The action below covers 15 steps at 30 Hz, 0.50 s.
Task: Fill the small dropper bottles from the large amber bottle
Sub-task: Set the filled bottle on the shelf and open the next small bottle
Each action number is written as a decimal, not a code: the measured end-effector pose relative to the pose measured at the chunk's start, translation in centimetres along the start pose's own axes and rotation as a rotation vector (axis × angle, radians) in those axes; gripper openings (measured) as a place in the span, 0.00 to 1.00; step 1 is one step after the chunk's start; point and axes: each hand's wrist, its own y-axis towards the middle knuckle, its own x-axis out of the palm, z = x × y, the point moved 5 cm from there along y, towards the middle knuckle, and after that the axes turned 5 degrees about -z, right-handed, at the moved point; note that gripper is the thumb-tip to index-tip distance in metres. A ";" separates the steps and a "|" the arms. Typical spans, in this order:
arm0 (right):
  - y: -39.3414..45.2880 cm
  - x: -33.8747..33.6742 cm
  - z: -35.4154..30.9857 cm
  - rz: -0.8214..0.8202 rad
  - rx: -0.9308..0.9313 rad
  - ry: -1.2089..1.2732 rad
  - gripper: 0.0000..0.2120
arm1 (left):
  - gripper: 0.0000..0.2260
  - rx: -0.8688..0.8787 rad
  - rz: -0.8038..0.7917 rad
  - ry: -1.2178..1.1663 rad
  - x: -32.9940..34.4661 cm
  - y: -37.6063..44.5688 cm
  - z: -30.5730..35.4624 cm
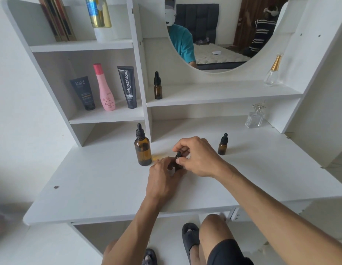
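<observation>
— What are the fingers doing?

— Both hands meet over one small dropper bottle (178,163) on the table (93,188). The right hand (198,157) curls its fingers (180,148) round the black dropper cap, thumb below and forefinger above, pinching it. The left hand (162,176) wraps round the bottle's body, fingers bent close; most of the glass is hidden behind them.

— Which way does that bottle point?

— Roughly upright, cap uppermost, the rubber bulb poking out between the two hands. Whether the cap is screwed on or loose I cannot tell.

— And beside the hands?

— Just left of the left fingers stands the large amber bottle (142,148), upright, dropper cap on, long axis vertical. A faint yellow smear (156,158) lies on the table between it and the left hand. To the right of the right hand, apart from it, a second small dropper bottle (223,144) stands upright, capped.

— Further out?

— Beyond the hands, on the shelf (223,96) under the mirror (214,35), a third small dropper bottle (158,86) stands upright, capped.
</observation>
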 end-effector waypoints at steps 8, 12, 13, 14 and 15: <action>0.0 0.0 0.0 -0.021 0.005 0.006 0.12 | 0.08 -0.017 -0.005 -0.008 0.1 0.1 -0.1; 0.1 -0.2 -0.3 -0.018 0.008 -0.038 0.13 | 0.07 -0.035 -0.007 -0.016 0.1 0.1 -0.3; 0.2 -0.2 -0.4 -0.020 0.009 -0.054 0.12 | 0.07 -0.037 -0.008 -0.016 0.1 0.1 -0.3; 0.2 -0.2 -0.4 -0.031 0.009 -0.058 0.11 | 0.06 -0.038 -0.011 -0.016 0.1 0.1 -0.3; 0.3 -0.2 -0.4 -0.045 0.005 -0.054 0.11 | 0.06 -0.036 -0.015 -0.015 0.1 0.1 -0.3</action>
